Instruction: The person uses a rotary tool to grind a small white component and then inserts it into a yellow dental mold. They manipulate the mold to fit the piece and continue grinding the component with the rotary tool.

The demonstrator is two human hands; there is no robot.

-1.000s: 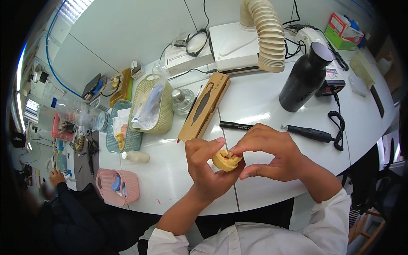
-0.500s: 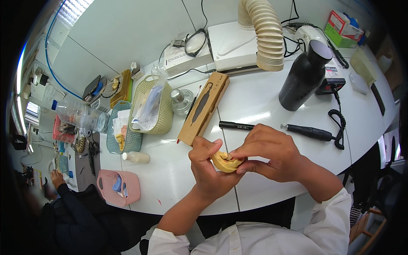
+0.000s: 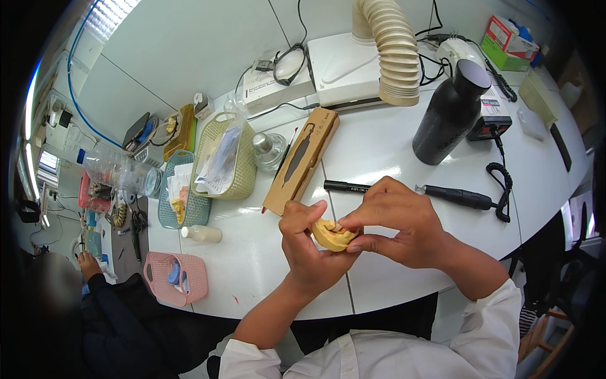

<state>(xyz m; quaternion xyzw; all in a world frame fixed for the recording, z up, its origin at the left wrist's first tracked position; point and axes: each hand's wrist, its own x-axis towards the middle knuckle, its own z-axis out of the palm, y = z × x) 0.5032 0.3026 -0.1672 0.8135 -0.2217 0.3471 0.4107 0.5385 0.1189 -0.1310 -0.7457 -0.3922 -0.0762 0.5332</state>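
Note:
A yellow plaster dental model, horseshoe-shaped with a reddish patch inside, is held above the front of the white table. My left hand grips its left side, the thumb along the upper edge. The thumb and fingers of my right hand are pinched on its right side. Whether a small separate piece sits between those right fingertips is hidden. Just beyond my hands lie a black marker pen and a long brown cardboard box.
A black handpiece with a coiled cord lies to the right, beside a tall black bottle. Green, blue and pink baskets stand left, near a small white bottle. A ribbed hose hangs behind. A co-worker sits far left.
The dental model has tilted, showing more of its inner side and the reddish patch. My right fingers have shifted slightly along its upper edge; my left hand keeps its grip.

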